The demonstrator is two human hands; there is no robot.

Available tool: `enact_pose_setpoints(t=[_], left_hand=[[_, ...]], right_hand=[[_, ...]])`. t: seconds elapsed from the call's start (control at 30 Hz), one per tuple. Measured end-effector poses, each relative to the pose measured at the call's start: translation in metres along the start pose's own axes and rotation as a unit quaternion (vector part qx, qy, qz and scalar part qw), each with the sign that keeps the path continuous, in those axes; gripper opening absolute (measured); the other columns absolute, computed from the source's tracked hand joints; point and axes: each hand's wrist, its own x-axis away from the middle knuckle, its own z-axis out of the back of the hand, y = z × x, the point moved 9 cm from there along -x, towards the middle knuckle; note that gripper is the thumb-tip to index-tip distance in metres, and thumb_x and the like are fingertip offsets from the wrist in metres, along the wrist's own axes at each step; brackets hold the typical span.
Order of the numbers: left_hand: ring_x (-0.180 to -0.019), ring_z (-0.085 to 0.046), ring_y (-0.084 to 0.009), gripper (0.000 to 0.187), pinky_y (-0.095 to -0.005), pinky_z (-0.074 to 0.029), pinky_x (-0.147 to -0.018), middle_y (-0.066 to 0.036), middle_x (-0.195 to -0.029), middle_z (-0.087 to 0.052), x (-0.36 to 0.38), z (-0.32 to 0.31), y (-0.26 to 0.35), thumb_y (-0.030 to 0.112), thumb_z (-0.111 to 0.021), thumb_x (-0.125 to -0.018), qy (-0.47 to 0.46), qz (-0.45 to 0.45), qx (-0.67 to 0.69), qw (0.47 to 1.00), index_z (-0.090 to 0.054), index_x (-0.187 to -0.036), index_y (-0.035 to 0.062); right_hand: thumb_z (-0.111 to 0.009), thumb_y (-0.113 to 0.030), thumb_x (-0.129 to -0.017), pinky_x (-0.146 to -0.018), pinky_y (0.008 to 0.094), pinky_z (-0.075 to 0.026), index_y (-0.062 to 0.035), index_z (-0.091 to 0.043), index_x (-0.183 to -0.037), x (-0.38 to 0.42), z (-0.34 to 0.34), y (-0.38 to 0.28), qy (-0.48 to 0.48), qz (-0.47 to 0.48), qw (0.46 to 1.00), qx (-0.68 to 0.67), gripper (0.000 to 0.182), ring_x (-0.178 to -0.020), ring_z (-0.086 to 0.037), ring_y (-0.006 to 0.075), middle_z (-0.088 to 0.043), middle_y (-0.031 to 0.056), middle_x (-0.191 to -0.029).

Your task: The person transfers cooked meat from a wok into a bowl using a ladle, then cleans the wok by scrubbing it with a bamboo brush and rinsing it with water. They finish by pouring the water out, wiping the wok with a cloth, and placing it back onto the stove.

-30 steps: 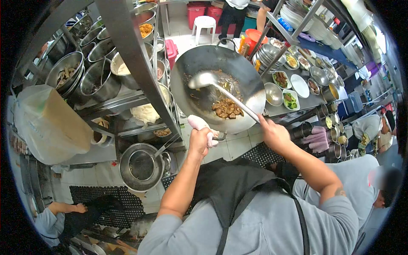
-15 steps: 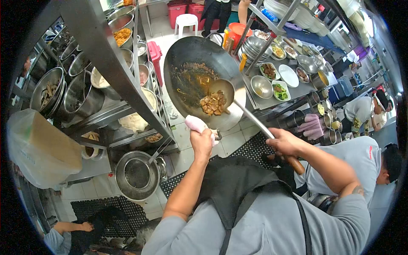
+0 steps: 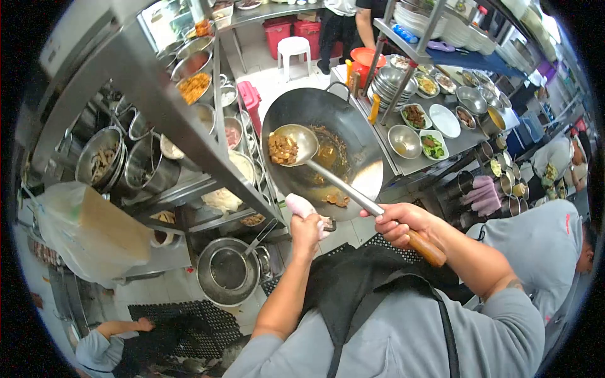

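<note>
No legible text; red mark (image 3: 568,224) on co-worker's grey shirt (image 3: 532,246) too small to read.

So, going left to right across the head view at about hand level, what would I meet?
Bulky translucent plastic bag, round metal pot, left hand gripping a pale pink cloth, right hand holding a long metal ladle with a brown wooden handle, hanging pink cloths.
</note>
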Motion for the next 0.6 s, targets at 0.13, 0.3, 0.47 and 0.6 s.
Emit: enact_pose_setpoints(t=[0.13, 0.3, 0.47, 0.6], left_hand=[[-0.054, -0.063, -0.0224, 0.009, -0.0348, -0.052, -0.047, -0.014, -0.07, -0.063, 0.01, -0.007, 0.024, 0.004, -0.052, -0.078, -0.032, 0.008, 0.014, 0.999, -0.057, -0.079, -0.0025], [-0.06, -0.059, -0.0207, 0.008, -0.0326, -0.052, -0.053, -0.013, -0.074, -0.059, 0.01, -0.007, 0.023, 0.005, -0.051, -0.079, -0.066, 0.048, 0.062, 0.995, -0.051, -0.083, -0.0017], [-0.062, -0.064, -0.0258, 0.009, -0.0381, -0.056, -0.051, -0.015, -0.072, -0.06, 0.017, -0.021, 0.035, 0.003, -0.05, -0.078, -0.073, 0.066, 0.089, 0.991, -0.052, -0.085, -0.0023], [-0.064, -0.062, -0.0247, 0.008, -0.0363, -0.052, -0.049, -0.015, -0.074, -0.059, -0.006, -0.016, 0.03, 0.006, -0.049, -0.08, -0.073, 0.054, 0.087, 0.992, -0.051, -0.085, 0.0007]], right_hand=[[-0.051, -0.008, -0.094, -0.037, 0.019, -0.033, -0.0135, -0.046, -0.127, 0.002, 0.026, 0.008, 0.004, 0.037, 0.999, -0.004, 0.033, -0.043, -0.033, 0.0016, -0.034, -0.0063, -0.062], [-0.049, -0.005, -0.094, -0.036, 0.019, -0.032, -0.0116, -0.042, -0.133, 0.058, 0.053, 0.013, -0.013, 0.084, 0.994, -0.071, 0.04, -0.043, -0.034, 0.0015, -0.036, -0.0041, -0.063], [-0.05, -0.003, -0.093, -0.034, 0.0193, -0.03, -0.0097, -0.044, -0.133, 0.156, 0.084, 0.021, 0.03, 0.196, 0.971, -0.136, 0.04, -0.041, -0.036, 0.0018, -0.04, -0.0011, -0.063], [-0.05, -0.006, -0.094, -0.035, 0.0194, -0.034, -0.0108, -0.045, -0.129, 0.196, 0.141, 0.01, 0.072, 0.289, 0.945, -0.133, 0.036, -0.042, -0.035, 0.0012, -0.038, -0.004, -0.064]])
